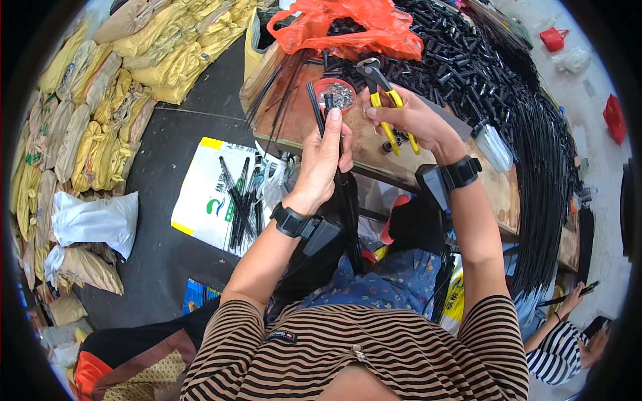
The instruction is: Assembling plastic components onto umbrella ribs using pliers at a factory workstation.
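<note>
My left hand (322, 150) is closed around a bundle of thin black rods (348, 207), which runs down toward my lap. A short black plastic tube (328, 101) stands up by its thumb. To the right, my right hand (424, 119) grips yellow-handled pincers (376, 79), their dark metal jaws pointing up and away. Its thumb and forefinger are close together, and I cannot make out whether something small is between them. Just beyond the hands, a red bowl (347, 89) holds many small shiny metal pieces.
Black plastic tubes (461, 60) are heaped over the wooden table (374, 152), partly under a red plastic bag (394, 37). Long black rods (538, 200) hang off its right side. Stacked yellow sacks (87, 147) line the left. Another person in a striped top (552, 357) is at lower right.
</note>
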Tool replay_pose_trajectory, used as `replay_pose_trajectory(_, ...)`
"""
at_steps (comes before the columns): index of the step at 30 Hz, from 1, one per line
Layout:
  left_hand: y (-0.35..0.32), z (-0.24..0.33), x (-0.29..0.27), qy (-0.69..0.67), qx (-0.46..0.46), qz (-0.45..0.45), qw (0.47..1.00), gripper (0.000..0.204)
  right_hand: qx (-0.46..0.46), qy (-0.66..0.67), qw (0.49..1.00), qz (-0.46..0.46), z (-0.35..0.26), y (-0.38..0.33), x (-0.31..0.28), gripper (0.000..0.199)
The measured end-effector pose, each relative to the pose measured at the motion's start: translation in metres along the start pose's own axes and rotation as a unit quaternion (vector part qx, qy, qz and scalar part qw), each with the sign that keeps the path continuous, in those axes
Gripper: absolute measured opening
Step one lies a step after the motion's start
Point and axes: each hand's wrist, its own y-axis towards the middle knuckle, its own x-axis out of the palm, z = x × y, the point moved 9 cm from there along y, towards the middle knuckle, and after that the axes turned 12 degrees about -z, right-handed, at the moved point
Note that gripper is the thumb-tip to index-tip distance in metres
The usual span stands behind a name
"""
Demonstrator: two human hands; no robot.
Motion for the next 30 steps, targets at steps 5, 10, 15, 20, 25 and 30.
replay_pose_trajectory(5, 0.004, -0.002, 0.027, 0.016, -0.003, -0.022, 1.000, 0.046, -0.045, 0.021, 0.998, -0.025, 0.006, -0.028, -0.005, 0.027)
replay_pose_trajectory(10, 0.002, 0.001, 0.049, 0.062, 0.029, -0.009, 0.998, 0.046, -0.059, 0.008, 0.997, 0.051, 0.012, -0.058, -0.006, 0.024)
replay_pose_trajectory(15, 0.003, 0.000, 0.062, 0.102, 0.030, -0.014, 0.994, 0.047, -0.057, -0.025, 0.977, 0.206, 0.020, -0.081, -0.018, 0.023)
replay_pose_trajectory(20, 0.005, -0.003, 0.077, 0.117, 0.025, -0.027, 0.992, 0.046, -0.120, -0.172, 0.925, 0.316, 0.003, -0.102, -0.019, 0.021)
replay_pose_trajectory(25, 0.009, -0.010, 0.085, 0.112, -0.001, -0.034, 0.993, 0.046, -0.179, -0.290, 0.840, 0.422, -0.008, -0.123, -0.011, 0.028)
replay_pose_trajectory(30, 0.011, -0.014, 0.083, 0.077, -0.025, -0.018, 0.997, 0.045, -0.214, -0.433, 0.778, 0.403, -0.022, -0.130, 0.005, 0.033)
